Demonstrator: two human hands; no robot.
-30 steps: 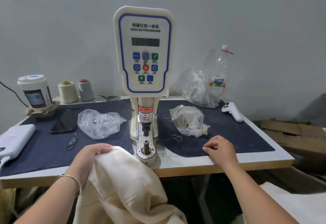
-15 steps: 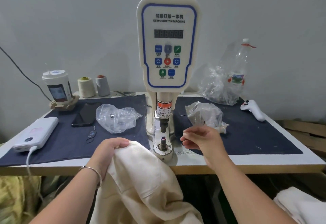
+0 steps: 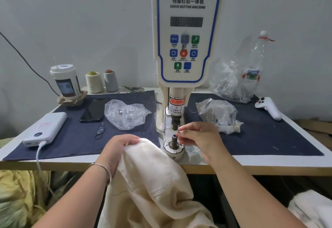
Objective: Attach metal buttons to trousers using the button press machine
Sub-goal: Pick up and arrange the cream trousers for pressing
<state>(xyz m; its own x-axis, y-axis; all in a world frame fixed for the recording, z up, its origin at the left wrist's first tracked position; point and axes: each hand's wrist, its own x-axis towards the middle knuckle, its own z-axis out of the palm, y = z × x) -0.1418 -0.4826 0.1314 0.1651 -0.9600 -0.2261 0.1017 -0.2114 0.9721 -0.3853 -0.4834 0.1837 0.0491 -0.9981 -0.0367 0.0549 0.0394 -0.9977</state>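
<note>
A white servo button machine (image 3: 186, 35) stands at the table's middle, its lower die post (image 3: 173, 138) rising from a round base (image 3: 173, 149). Cream trousers (image 3: 152, 179) drape over the table's front edge. My left hand (image 3: 118, 148) grips the top of the trousers just left of the die. My right hand (image 3: 197, 136) is at the top of the die post, thumb and forefinger pinched together at its tip; whatever small part they hold is hidden. Two clear bags with button parts lie either side: the left bag (image 3: 125, 114) and the right bag (image 3: 219, 114).
Dark blue cloth mats (image 3: 269, 138) cover the table. On the left lie a power bank (image 3: 46, 129) with cable, a phone (image 3: 94, 110), small rings, a cup (image 3: 65, 82) and two thread spools (image 3: 101, 82). At right sit a white controller (image 3: 268, 107) and a bottle in plastic (image 3: 249, 73).
My right hand moved from the mat by the right bag to the die post, fingers pinched. The view shifted left and closer. My left hand kept its grip on the trousers.
</note>
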